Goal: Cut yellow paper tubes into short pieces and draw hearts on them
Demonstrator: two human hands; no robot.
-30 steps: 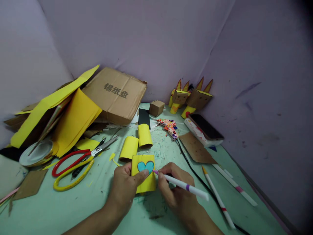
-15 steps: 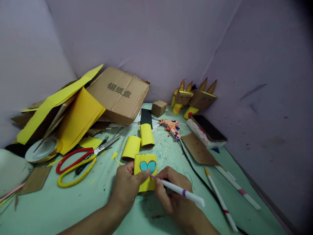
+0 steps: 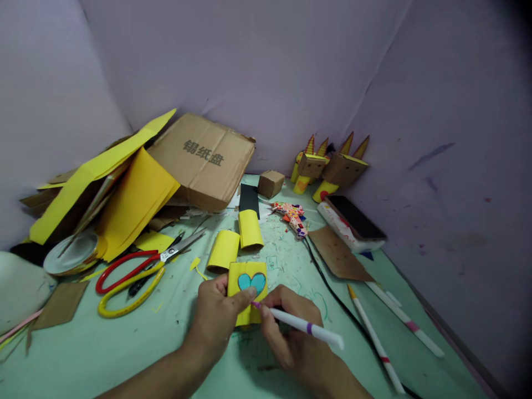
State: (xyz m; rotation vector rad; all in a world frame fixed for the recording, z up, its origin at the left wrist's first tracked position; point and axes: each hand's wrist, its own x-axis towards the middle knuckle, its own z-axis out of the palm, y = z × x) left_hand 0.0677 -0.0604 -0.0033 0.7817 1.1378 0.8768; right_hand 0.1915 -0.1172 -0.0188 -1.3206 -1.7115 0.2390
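Note:
My left hand (image 3: 218,307) grips a yellow paper-covered cardboard tube (image 3: 245,267) by its left side, its thumb lying over the lower part of a blue heart (image 3: 257,281) with a dark outline. In my right hand (image 3: 295,327) is a white marker pen (image 3: 297,322) with a purple band; its purple tip rests at or close to the yellow surface just below the heart. Just beyond the held piece are two more yellow tubes, one at left (image 3: 223,249) and one farther back (image 3: 250,228).
Scissors (image 3: 170,253) with red and yellow handles lie at left, before yellow sheets and a cardboard box (image 3: 203,158). A patterned glue gun (image 3: 293,216) trails a black cord. At right are loose markers (image 3: 374,332), a phone (image 3: 355,215) and cardboard figures (image 3: 343,169).
The pen tip in my right hand has shifted slightly left and down across the yellow tube. My left hand keeps its hold in the same place.

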